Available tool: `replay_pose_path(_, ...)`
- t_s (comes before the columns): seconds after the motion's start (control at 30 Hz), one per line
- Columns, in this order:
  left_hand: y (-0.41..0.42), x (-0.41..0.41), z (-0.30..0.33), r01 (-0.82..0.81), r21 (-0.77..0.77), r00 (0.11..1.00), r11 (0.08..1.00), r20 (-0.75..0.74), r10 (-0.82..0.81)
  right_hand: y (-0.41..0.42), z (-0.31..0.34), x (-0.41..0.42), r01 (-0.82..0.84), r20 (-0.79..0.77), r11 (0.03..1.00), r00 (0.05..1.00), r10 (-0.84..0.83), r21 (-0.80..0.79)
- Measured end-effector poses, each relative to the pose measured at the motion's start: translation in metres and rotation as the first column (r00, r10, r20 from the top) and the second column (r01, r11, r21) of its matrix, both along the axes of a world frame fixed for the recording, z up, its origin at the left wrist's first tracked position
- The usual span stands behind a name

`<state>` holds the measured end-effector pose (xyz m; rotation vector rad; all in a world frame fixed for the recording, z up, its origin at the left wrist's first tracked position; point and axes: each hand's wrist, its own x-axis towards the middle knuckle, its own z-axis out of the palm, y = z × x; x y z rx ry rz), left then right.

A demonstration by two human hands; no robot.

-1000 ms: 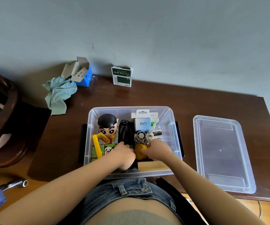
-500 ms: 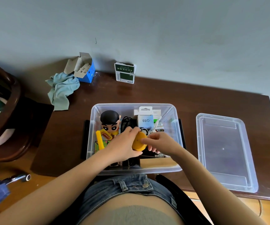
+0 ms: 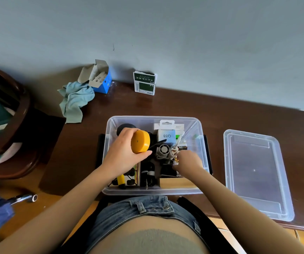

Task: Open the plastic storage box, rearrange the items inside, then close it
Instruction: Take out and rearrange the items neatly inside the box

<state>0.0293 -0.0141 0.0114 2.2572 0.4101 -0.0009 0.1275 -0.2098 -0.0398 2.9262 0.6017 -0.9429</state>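
We take the plastic storage box (image 3: pixel 198 129) as our landmark; it sits open on the table, its lid (image 3: pixel 257 173) lying flat to its right. Our left hand (image 3: pixel 123 153) grasps the yellow disc (image 3: pixel 140 141), lifted above the box's left half. It looks rigid, light and smooth, so we judge a grip across its rim safest. Our right hand (image 3: pixel 188 160) reaches into the box's right half, fingers curled down among small items beside the little fan (image 3: pixel 163 149); we cannot tell whether it grips anything.
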Motion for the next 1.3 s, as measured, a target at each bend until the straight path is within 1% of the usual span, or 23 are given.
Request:
replay_pose_path(0.1, 0.001, -0.003, 0.001, -0.004, -0.023, 1.0, 1.0, -0.009, 0.004, 0.001, -0.009, -0.001, 0.109, -0.053, 0.991, 0.993, -0.105, 0.072)
replay_pose_path(0.2, -0.001, -0.005, 0.001, 0.001, -0.03, 0.999, 1.0, -0.038, -0.002, 0.007, -0.013, -0.004, 0.204, -0.063, 0.975, 0.978, -0.199, 0.091)
replay_pose_path(0.37, -0.005, -0.006, 0.0, 0.01, -0.042, 0.998, 0.999, -0.054, -0.012, 0.012, -0.015, 0.001, 0.268, -0.076, 0.957, 0.962, -0.261, 0.107)
replay_pose_path(0.5, -0.004, -0.007, 0.0, 0.015, -0.037, 0.998, 0.999, -0.066, -0.017, 0.011, -0.015, 0.002, 0.259, -0.066, 0.963, 0.965, -0.254, 0.074)
replay_pose_path(0.7, -0.006, -0.007, -0.002, 0.03, -0.05, 0.997, 0.998, -0.075, -0.033, 0.012, -0.013, -0.004, 0.126, -0.13, 0.981, 0.981, -0.145, -0.145)
replay_pose_path(0.77, -0.008, -0.007, -0.002, 0.041, -0.049, 0.996, 0.998, -0.082, -0.044, 0.013, -0.016, -0.005, 0.114, -0.172, 0.978, 0.975, -0.144, -0.173)
replay_pose_path(0.97, -0.011, -0.004, 0.0, 0.039, -0.112, 0.995, 0.993, -0.09, -0.05, 0.012, -0.022, -0.001, 0.102, -0.203, 0.98, 0.97, -0.136, -0.169)
replay_pose_path(1.07, -0.013, -0.002, 0.001, 0.059, -0.158, 0.988, 0.986, -0.134, -0.081, 0.009, -0.021, 0.002, 0.107, -0.216, 0.985, 0.967, -0.135, -0.136)
replay_pose_path(1.13, -0.014, 0.001, 0.002, 0.059, -0.187, 0.983, 0.981, -0.159, -0.089, 0.005, -0.016, 0.007, 0.104, -0.197, 0.99, 0.973, -0.122, -0.1)
replay_pose_path(1.23, -0.016, 0.005, 0.0, 0.051, -0.187, 0.982, 0.981, -0.169, -0.084, 0.006, -0.007, 0.009, 0.077, -0.163, 0.995, 0.983, -0.086, -0.062)
replay_pose_path(1.3, -0.02, 0.007, 0.0, 0.059, -0.159, 0.981, 0.986, -0.173, -0.087, 0.01, 0.002, 0.01, 0.08, -0.199, 0.994, 0.975, -0.094, -0.078)
